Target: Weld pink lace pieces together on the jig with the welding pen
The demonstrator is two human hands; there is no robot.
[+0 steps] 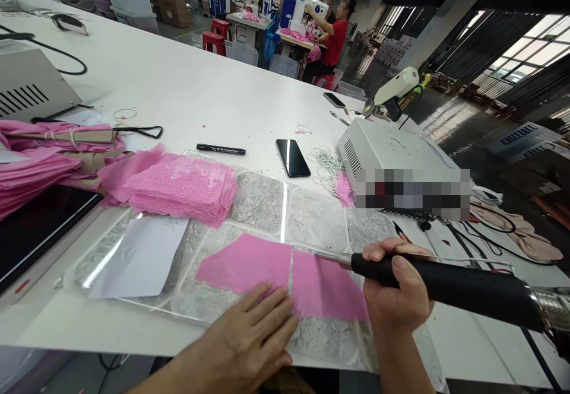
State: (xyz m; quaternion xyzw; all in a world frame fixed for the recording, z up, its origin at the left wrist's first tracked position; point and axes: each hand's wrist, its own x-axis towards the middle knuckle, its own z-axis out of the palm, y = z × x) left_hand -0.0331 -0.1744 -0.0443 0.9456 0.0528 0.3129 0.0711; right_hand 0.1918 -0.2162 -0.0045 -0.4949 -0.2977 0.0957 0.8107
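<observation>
Two pink fabric pieces lie flat on the grey marbled board (pixel 318 219), a left piece (pixel 249 261) and a right piece (pixel 329 290), with a narrow gap between them. My left hand (pixel 249 340) rests palm down at their lower edge, fingers stretched out, fingertips by the gap. My right hand (pixel 398 293) is wrapped round a black-handled cutting tool (pixel 463 281). Its thin metal tip points left, over the right piece near the gap. A stack of pink lace fabric (pixel 178 186) sits at the board's upper left, above a white paper sheet (pixel 140 254).
Beyond the board lie a black marker (pixel 221 149), a phone (pixel 293 158) and tangled elastic loops (pixel 327 165). A grey machine box (pixel 387 151) with cables stands at right. Bundled pink fabric (pixel 40 168) and a dark screen (pixel 40 234) are at left. Someone in red (pixel 336 41) sews far off.
</observation>
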